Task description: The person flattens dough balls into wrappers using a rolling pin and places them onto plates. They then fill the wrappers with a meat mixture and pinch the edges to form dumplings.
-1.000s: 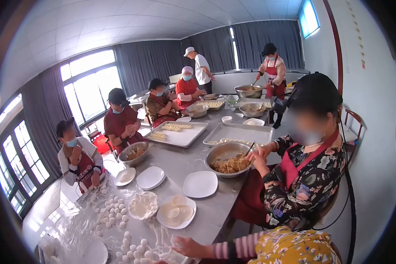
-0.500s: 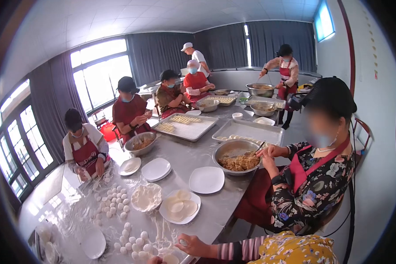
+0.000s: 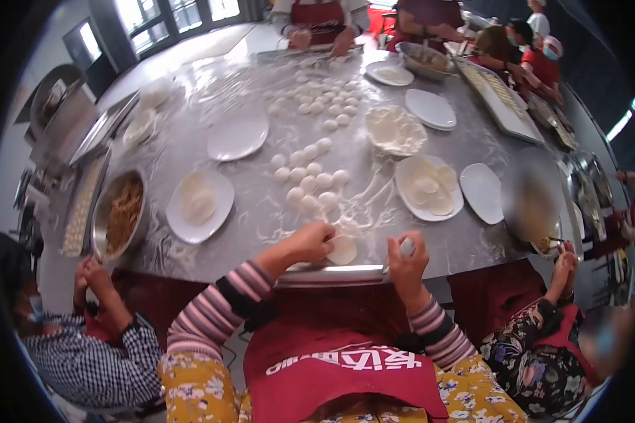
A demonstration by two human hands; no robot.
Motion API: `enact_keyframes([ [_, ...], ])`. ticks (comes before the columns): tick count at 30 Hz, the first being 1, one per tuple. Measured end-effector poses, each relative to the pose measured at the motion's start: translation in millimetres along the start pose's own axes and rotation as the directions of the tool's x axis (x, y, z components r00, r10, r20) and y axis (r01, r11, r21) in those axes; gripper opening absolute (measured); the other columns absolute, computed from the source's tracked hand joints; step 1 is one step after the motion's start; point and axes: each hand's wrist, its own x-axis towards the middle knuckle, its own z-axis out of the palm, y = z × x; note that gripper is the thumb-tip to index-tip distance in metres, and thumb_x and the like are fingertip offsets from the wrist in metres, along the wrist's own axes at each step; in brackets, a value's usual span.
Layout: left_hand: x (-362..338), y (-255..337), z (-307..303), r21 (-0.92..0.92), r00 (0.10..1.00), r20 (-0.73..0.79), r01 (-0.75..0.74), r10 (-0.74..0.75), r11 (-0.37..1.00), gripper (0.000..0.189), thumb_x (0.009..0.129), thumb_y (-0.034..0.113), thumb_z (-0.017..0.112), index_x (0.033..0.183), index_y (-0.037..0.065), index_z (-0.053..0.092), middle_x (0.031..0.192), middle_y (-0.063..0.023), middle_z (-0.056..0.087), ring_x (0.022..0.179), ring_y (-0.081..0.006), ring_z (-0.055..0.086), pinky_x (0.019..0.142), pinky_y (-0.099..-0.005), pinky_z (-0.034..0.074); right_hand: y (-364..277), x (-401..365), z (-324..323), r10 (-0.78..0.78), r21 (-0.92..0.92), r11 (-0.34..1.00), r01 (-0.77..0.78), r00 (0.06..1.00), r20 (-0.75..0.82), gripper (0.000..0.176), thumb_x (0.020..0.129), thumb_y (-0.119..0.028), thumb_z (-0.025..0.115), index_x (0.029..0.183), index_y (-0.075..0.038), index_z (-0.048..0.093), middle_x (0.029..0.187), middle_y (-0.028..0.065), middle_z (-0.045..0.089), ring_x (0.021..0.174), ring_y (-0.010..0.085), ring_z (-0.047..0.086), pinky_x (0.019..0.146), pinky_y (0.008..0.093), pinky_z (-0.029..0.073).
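My left hand (image 3: 310, 242) pinches the edge of a flat round dough wrapper (image 3: 343, 251) on the floured metal table (image 3: 257, 204) near its front edge. Just right of the wrapper, my right hand (image 3: 410, 266) is closed around a small rolling pin (image 3: 407, 247); only its pale rounded end shows. Beyond the wrapper lies a cluster of small white dough balls (image 3: 324, 181). A white plate (image 3: 401, 192) carrying rolled wrappers stands to the right, and a bowl of flour (image 3: 395, 132) is behind it.
At left are a plate (image 3: 222, 215) with wrappers and a bowl of filling (image 3: 142, 225). Another plate (image 3: 238, 136) and more dough balls (image 3: 331, 99) lie farther back. A long tray (image 3: 497, 106) of dumplings is at upper right. Co-workers sit on both sides and opposite.
My view has swung down and to the left, bringing both my hands and forearms to the lower middle. The right hand still grips the rolling pin.
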Motion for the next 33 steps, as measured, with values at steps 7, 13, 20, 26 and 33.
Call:
enact_keyframes([
  [7,17.7,10.9,2.2,0.09,0.986,-0.168,0.006,0.01,0.996,0.014,0.077,0.01,0.056,0.083,-0.002,0.059,0.077,-0.0211,0.061,0.072,-0.0344,0.058,0.066,-0.0389,0.045,7.2,66.4,47.4,-0.175,-0.146,0.975,0.166,0.983,-0.051,0.022,0.075,-0.005,0.068,0.083,-0.003,0.048,0.069,0.0176,0.053,0.058,0.0374,0.051,0.054,0.0391,0.042],
  [13,7.2,13.7,-1.2,0.067,0.993,-0.114,-0.006,0.013,0.998,0.014,0.078,0.008,0.055,0.083,-0.003,0.06,0.078,-0.0209,0.061,0.074,-0.0334,0.059,0.067,-0.0392,0.045,-1.1,5.8,-2.0,-0.16,-0.197,0.97,0.145,0.985,-0.061,0.021,0.075,-0.004,0.068,0.082,-0.004,0.049,0.065,0.0149,0.051,0.053,0.0296,0.051,0.05,0.0372,0.041],
  [20,21.3,21.3,6.2,0.07,0.983,-0.182,-0.024,0.037,0.997,0.015,0.08,0.011,0.056,0.087,-0.002,0.061,0.078,-0.0205,0.063,0.071,-0.0317,0.061,0.065,-0.0384,0.046,10.2,62.9,44.3,-0.221,-0.172,0.965,0.199,0.968,-0.12,0.021,0.075,-0.004,0.069,0.082,-0.004,0.049,0.062,0.0133,0.052,0.052,0.0316,0.052,0.047,0.0372,0.04],
  [26,20.8,10.3,2.6,0.112,0.994,-0.112,0.006,0.007,0.994,0.012,0.08,0.008,0.056,0.087,0.0,0.061,0.079,-0.0182,0.063,0.074,-0.0299,0.061,0.065,-0.0378,0.046,-8.6,26.5,13.4,-0.186,-0.162,0.972,0.168,0.977,-0.101,0.022,0.074,-0.003,0.069,0.083,-0.005,0.049,0.064,0.0146,0.053,0.052,0.0322,0.052,0.048,0.0372,0.041],
  [33,9.1,20.0,1.8,0.058,0.998,-0.031,-0.058,0.06,0.997,0.01,0.079,0.006,0.056,0.085,-0.001,0.06,0.079,-0.0188,0.063,0.073,-0.0281,0.061,0.066,-0.0372,0.046,-1.8,44.9,25.5,-0.185,-0.174,0.971,0.165,0.977,-0.104,0.021,0.074,-0.004,0.069,0.08,-0.005,0.049,0.062,0.0132,0.051,0.052,0.0323,0.052,0.047,0.0359,0.041],
])
